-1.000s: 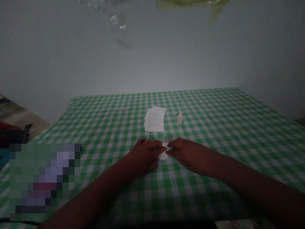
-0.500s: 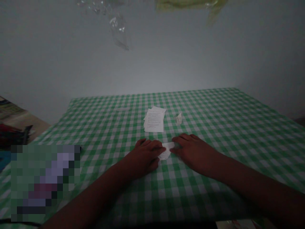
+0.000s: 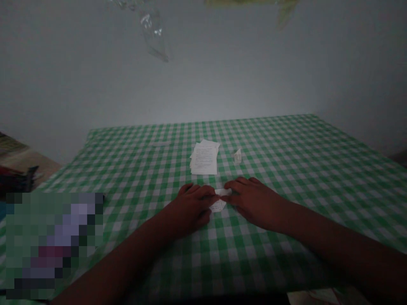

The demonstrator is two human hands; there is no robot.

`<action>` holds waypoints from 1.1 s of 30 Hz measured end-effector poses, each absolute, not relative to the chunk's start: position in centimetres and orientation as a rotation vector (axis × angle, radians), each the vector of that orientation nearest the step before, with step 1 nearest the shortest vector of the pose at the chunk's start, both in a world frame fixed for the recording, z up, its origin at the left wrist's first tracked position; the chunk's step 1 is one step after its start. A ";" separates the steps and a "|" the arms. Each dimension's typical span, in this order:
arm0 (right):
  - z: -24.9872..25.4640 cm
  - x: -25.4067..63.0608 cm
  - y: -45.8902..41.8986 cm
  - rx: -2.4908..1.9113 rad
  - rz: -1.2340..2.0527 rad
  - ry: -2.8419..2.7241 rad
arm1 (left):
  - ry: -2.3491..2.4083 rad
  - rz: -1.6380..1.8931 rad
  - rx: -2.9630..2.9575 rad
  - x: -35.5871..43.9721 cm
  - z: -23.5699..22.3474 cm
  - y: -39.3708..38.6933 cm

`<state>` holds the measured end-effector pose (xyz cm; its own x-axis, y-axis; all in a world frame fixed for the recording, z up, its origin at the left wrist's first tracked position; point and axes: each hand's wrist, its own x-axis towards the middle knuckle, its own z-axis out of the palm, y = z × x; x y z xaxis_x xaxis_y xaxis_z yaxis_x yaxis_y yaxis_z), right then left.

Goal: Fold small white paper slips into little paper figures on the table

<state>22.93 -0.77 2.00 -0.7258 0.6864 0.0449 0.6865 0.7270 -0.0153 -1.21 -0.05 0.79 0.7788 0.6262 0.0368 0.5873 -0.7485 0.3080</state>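
Right hand (image 3: pixel 254 203) back against the white paper slip (image 3: pixel 218 206), closer than before

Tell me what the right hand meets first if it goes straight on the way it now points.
The small white paper slip, right at the fingertips of the right hand. Beyond it comes the left hand, though the dim view makes depth hard to judge.

On my desk (image 3: pixel 318 169), a folded paper slip (image 3: pixel 218 206) sits between my left hand (image 3: pixel 190 207) and right hand (image 3: pixel 251 203); behind it lies a paper stack (image 3: pixel 204 159), with a small folded scrap (image 3: pixel 237 156) to the stack's right.
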 end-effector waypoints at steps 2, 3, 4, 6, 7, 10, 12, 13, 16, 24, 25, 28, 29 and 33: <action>2.1 23.0 -0.8 -1.157 -0.028 -2.872 | 0.952 0.202 2.682 -1.2 0.9 -0.1; 2.1 23.1 -0.8 -1.165 -0.038 -2.872 | 0.957 0.203 2.678 -1.2 0.9 -0.1; 2.2 23.2 -0.7 -1.173 -0.044 -2.874 | 0.956 0.202 2.677 -1.2 0.9 -0.1; 2.4 23.5 -0.7 -1.184 -0.053 -2.881 | 0.948 0.205 2.679 -1.2 0.9 -0.1; 2.5 23.5 -0.6 -1.190 -0.056 -2.881 | 0.945 0.208 2.681 -1.2 0.8 0.0; 2.6 23.7 -0.5 -1.202 -0.052 -2.890 | 0.950 0.211 2.683 -1.2 0.7 0.0; 2.6 23.7 -0.5 -1.213 -0.042 -2.896 | 0.954 0.203 2.679 -1.2 0.7 0.0; 2.6 23.7 -0.5 -1.215 -0.034 -2.900 | 0.958 0.198 2.677 -1.2 0.8 0.0; 2.8 23.5 -0.5 -1.199 -0.005 -2.892 | 0.960 0.193 2.680 -1.2 0.7 -0.1; 2.3 22.7 -0.7 -0.965 0.198 -2.913 | 0.955 0.194 2.691 -1.2 0.9 -0.2; 2.1 22.7 -0.6 -0.943 0.216 -2.920 | 0.953 0.191 2.691 -1.2 0.9 -0.2; 1.7 22.8 -0.5 -0.948 0.252 -2.911 | 0.945 0.182 2.686 -1.2 1.0 -0.1; 1.6 22.9 -0.5 -0.954 0.262 -2.907 | 0.942 0.180 2.684 -1.2 1.0 -0.1; 1.7 23.0 -0.6 -0.944 0.292 -2.893 | 0.952 0.193 2.683 -1.2 0.9 -0.1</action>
<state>22.98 -0.55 1.67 -0.8059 0.5917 0.0211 0.5755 0.7913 -0.2065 -1.22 -0.11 0.86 0.7731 0.6335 0.0301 0.5950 -0.7408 0.3117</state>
